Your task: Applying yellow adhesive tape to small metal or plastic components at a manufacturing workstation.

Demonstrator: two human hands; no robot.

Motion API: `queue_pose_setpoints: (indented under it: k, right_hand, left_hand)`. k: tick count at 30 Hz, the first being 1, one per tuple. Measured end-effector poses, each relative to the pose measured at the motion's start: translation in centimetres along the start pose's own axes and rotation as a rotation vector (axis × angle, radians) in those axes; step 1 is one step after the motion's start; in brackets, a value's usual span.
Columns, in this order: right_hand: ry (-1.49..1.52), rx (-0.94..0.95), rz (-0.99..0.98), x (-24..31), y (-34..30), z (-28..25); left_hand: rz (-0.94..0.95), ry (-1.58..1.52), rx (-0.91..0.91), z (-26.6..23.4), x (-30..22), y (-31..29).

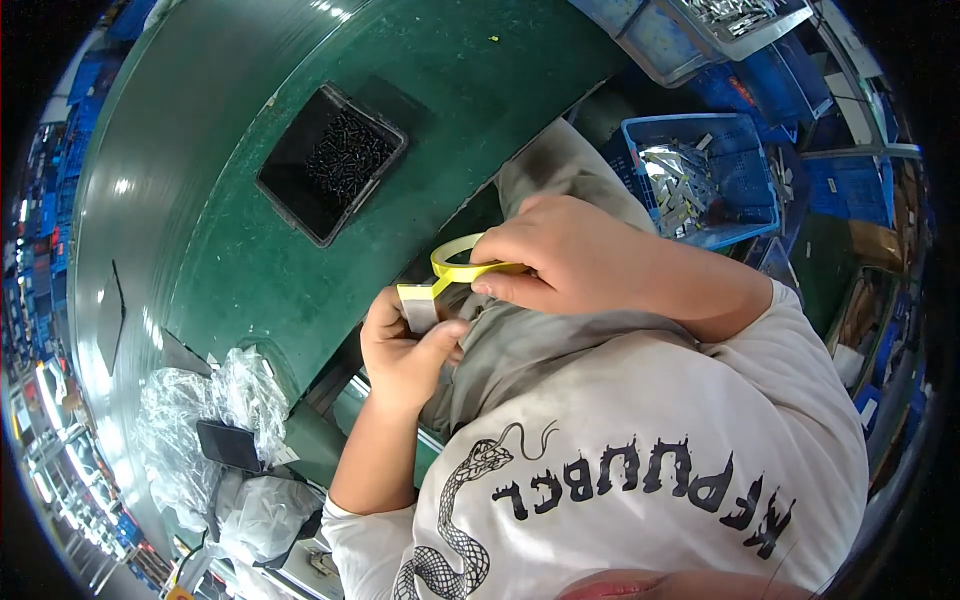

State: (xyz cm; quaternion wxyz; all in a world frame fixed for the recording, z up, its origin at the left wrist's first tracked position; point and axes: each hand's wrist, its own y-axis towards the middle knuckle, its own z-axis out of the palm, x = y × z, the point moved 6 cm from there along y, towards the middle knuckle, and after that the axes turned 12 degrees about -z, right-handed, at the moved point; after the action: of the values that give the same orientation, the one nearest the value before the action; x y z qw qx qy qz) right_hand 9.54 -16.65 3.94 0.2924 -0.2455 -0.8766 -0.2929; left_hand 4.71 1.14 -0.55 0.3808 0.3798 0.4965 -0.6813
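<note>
My left hand (402, 352) is closed around a small flat silver-grey piece (421, 314), gripped between thumb and fingers. Yellow tape covers the upper end of that piece. From there a short strip runs up to a roll of yellow tape (440, 262), which my right hand (570, 250) pinches between thumb and fingers. Both hands are close together above my lap, beside the table edge. Part of the roll is hidden behind the right fingers, and the lower end of the grey piece is covered by the left hand.
On the green table (480, 110) stands a black bin (290, 190) holding many small dark parts. Clear plastic bags (180, 410) and a dark flat object (228, 445) lie at the left. To the right, a blue crate (745, 235) contains silvery pieces, with more bins (655, 45) beyond.
</note>
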Motion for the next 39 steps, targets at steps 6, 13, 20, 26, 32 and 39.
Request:
queue_pose_setpoints:
  k: [6,13,20,26,32,39]
  right_hand:
    - [0.031,0.045,-0.019,0.2,0.2,0.2]
    - [-0.091,-0.121,-0.282,-0.1,0.0,-0.5]
    - [-0.212,0.008,-0.405,-0.2,0.0,-3.0]
    - [-0.315,0.067,-0.425,-0.4,0.3,-5.2]
    - [-0.412,0.137,-0.547,-0.1,2.2,-6.4]
    - [-0.554,0.098,-0.659,-1.0,7.1,-8.2]
  left_hand:
    - [-0.206,0.084,-0.086,-0.2,0.4,0.1]
    - [-0.087,0.062,-0.071,1.1,0.7,0.5]
    - [-0.066,0.081,-0.091,2.6,-0.1,0.7]
    - [-0.038,-0.032,-0.067,3.9,-1.5,1.4]
    - [-0.075,0.022,-0.109,3.8,-3.3,2.2]
    - [0.033,0.364,-0.448,2.3,-8.9,5.1]
